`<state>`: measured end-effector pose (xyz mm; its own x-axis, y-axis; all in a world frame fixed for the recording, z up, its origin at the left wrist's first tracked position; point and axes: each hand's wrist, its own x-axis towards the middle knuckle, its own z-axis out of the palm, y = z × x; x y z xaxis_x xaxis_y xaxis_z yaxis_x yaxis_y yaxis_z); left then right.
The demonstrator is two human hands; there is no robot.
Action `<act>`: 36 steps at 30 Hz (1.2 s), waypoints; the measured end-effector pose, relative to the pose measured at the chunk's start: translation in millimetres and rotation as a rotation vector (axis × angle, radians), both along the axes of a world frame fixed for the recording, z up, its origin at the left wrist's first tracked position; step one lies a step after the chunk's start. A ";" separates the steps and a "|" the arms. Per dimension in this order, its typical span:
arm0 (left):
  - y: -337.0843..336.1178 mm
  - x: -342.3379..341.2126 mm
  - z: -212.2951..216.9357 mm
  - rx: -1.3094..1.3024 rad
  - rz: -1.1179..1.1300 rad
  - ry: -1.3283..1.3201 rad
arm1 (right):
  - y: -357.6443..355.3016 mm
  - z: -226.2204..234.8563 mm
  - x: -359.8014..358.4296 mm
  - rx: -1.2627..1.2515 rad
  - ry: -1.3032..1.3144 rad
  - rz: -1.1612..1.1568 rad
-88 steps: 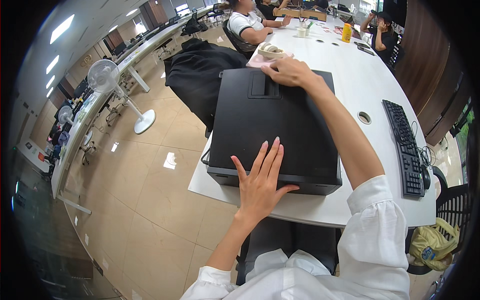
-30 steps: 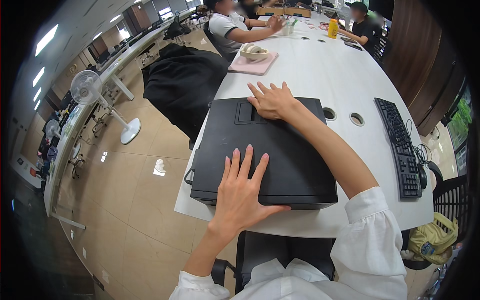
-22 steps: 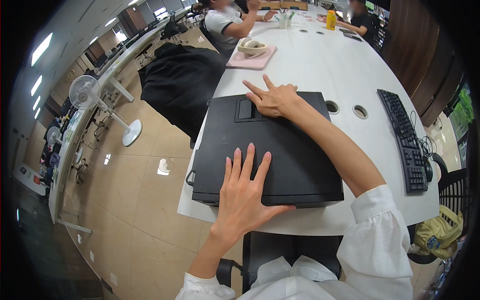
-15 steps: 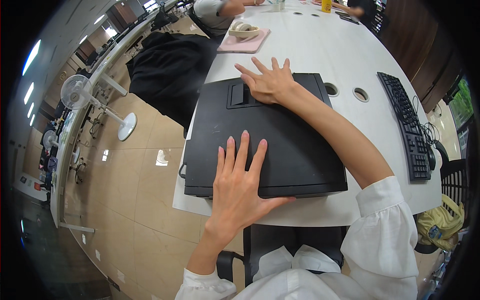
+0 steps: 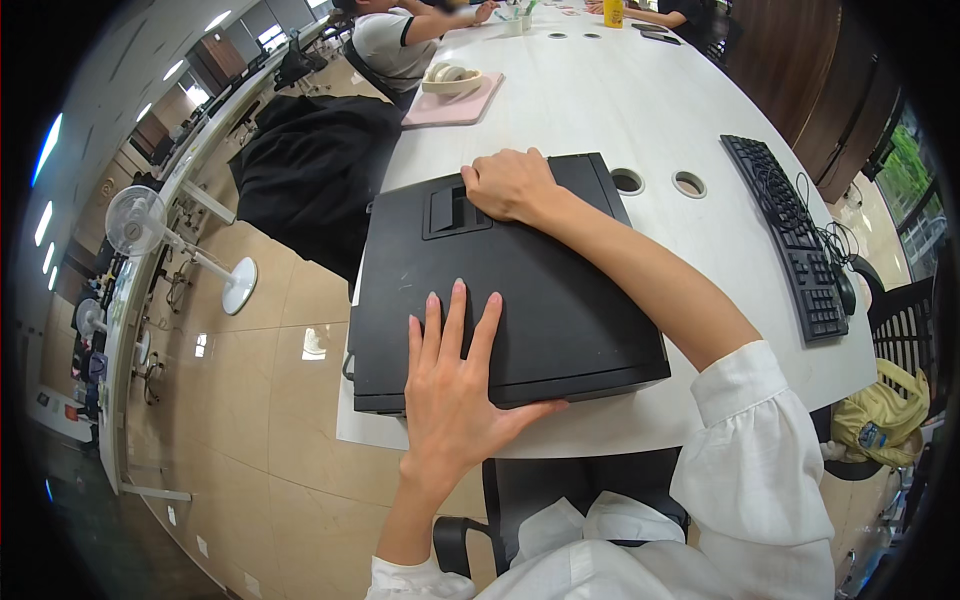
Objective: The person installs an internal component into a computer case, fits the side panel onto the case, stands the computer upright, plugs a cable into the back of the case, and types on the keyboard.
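Note:
A black desktop computer case (image 5: pixel 560 300) lies flat on its side on the white table (image 5: pixel 600 110), near the front edge. My left hand (image 5: pixel 455 385) rests palm down on its near panel, fingers spread, thumb over the front edge. My right hand (image 5: pixel 512 185) sits at the far end of the case with its fingers curled against the recessed latch handle (image 5: pixel 448 208); whether they grip it I cannot tell.
A black keyboard (image 5: pixel 790 235) with cables lies to the right, past two round cable holes (image 5: pixel 657 182). A pink mat with headphones (image 5: pixel 452 95) is further back, where other people sit. A dark jacket covers a chair (image 5: pixel 305 180) on the left; a standing fan (image 5: pixel 140 222) is on the floor.
My right hand's fingers went from spread flat on the far end of the case to curled at the latch handle. My left hand stayed flat on the near panel.

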<state>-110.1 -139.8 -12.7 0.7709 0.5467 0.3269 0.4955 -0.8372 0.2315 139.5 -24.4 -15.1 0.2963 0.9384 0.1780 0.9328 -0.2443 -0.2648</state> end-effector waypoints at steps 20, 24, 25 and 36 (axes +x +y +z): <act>43.1 -35.6 13.2 -0.039 0.160 0.172 | 45.3 28.4 -27.3 -0.181 0.161 -0.139; 41.8 -37.9 13.1 0.029 0.099 0.086 | 31.1 17.5 -26.6 -0.179 0.146 -0.008; 44.4 -44.2 13.3 -0.182 0.098 -0.185 | 31.9 16.0 -24.1 -0.151 0.157 0.046; 129.6 -112.5 -49.1 -1.180 0.260 -0.741 | -47.1 -8.1 132.1 0.230 0.634 -0.254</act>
<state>-222.7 -10.2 -61.8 0.4615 0.8766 -0.1364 0.0607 0.1222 0.9906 271.6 -71.5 -23.2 0.6121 0.7863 0.0840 0.5041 -0.3061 -0.8076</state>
